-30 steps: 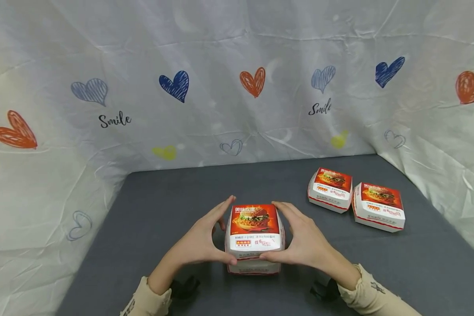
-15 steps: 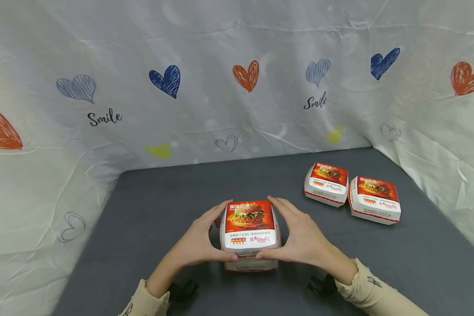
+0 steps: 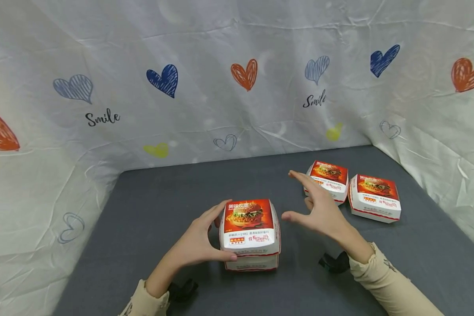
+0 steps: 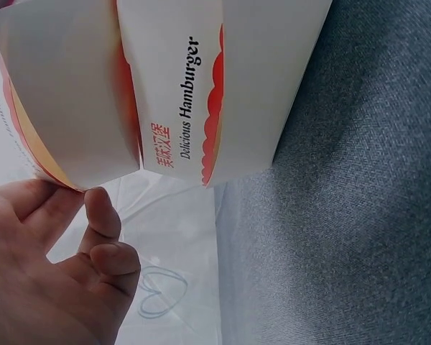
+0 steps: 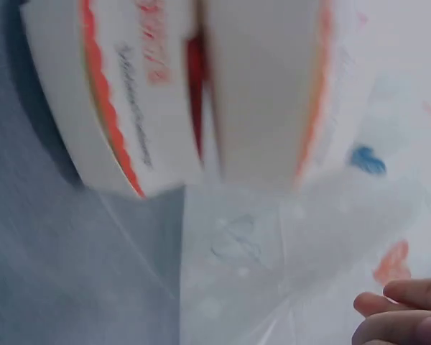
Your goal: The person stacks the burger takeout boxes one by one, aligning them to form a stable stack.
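Two hamburger boxes are stacked near the middle of the table. The upper hamburger box (image 3: 249, 226) has a red lid with a burger picture and sits squarely over the lower hamburger box (image 3: 252, 263). My left hand (image 3: 195, 243) holds the upper box at its left side, thumb on the near edge and fingertips at the far edge. In the left wrist view those fingers (image 4: 100, 215) meet the upper box's corner. Apart from the stack, my right hand (image 3: 320, 210) is in the air to its right, fingers extended and holding nothing.
Two more hamburger boxes lie side by side at the back right; my right hand partly covers the left box (image 3: 332, 173), while the right box (image 3: 375, 197) shows fully. A white cloth (image 3: 197, 114) printed with hearts hangs behind the dark grey table (image 3: 162, 197).
My right hand has let go of the upper hamburger box and moved right and away from me. My left hand stays on the box. The head view has shifted slightly.
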Motion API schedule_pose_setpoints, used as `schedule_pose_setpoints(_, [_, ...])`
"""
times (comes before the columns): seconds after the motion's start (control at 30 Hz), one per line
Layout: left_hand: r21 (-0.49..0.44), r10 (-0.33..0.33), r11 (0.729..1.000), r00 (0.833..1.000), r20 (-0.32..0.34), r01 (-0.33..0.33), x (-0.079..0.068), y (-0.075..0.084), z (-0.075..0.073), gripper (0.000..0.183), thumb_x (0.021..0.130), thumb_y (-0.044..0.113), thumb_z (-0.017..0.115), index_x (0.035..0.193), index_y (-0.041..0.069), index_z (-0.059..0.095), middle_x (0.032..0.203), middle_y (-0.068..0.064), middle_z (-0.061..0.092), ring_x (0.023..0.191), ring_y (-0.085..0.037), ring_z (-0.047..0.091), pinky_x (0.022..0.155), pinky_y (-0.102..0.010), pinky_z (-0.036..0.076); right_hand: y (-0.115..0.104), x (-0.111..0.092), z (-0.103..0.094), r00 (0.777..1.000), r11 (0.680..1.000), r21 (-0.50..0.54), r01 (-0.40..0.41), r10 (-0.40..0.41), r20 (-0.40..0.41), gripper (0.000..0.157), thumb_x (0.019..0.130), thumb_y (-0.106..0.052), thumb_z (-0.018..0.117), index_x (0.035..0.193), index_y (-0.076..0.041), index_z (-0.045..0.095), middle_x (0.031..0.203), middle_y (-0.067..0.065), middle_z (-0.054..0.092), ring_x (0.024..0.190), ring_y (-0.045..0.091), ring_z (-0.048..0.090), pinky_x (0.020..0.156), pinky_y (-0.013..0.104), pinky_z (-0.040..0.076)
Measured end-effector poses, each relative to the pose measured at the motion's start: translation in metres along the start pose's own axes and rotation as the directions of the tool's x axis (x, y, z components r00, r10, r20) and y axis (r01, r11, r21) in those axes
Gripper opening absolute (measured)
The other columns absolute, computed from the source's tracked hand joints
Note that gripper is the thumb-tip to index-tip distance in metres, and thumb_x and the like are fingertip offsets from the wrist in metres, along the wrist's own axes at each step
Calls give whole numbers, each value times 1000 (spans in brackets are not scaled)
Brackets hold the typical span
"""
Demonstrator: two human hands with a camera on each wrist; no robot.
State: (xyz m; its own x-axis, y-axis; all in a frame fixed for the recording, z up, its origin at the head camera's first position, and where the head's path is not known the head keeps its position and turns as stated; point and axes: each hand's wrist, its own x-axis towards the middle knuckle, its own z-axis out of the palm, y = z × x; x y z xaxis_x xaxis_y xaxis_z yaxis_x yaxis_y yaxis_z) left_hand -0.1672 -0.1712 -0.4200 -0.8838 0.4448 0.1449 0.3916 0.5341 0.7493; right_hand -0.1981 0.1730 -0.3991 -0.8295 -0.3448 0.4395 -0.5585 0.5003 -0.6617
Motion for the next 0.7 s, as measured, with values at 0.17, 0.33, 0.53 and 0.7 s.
schedule_pose_setpoints(0.17, [-4,-3,1000,1000,3,3,0,-1,-1,123,67,43,101,167,18,34,116,-1,52,101,-22,48,65,-31,40,17,7,-21,995,995,43,-88,90,-52,94,84,-50,89,163,-26,43,69,0,44,45,3,21,45,28,29])
schedule_pose_setpoints(0.33, [-8,-9,1000,1000,6,9,1,-1,-1,122,68,43,101,168,21,33,116,-1,52,100,-19,47,66,-32,40,36,12,-37,982,986,45,-159,163,-96,92,87,-32,89,165,-25,41,53,-8,27,41,5,25,43,29,32])
schedule_pose_setpoints(0.53, [-10,-23,1000,1000,15,23,1,-1,0,123,68,41,101,168,20,33,118,0,52,101,-19,48,68,-33,42,52,12,-55,971,981,33,-191,194,-142,92,89,-30,87,166,-24,38,58,-3,34,40,9,27,44,31,33])
schedule_pose_setpoints(0.7, [-12,-15,1000,1000,8,15,1,-1,1,123,68,42,101,168,22,33,113,0,52,98,-18,48,67,-32,41,64,15,-68,957,967,-94,-235,213,-198,98,88,-42,87,168,-24,34,141,10,58,45,10,33,53,32,39])
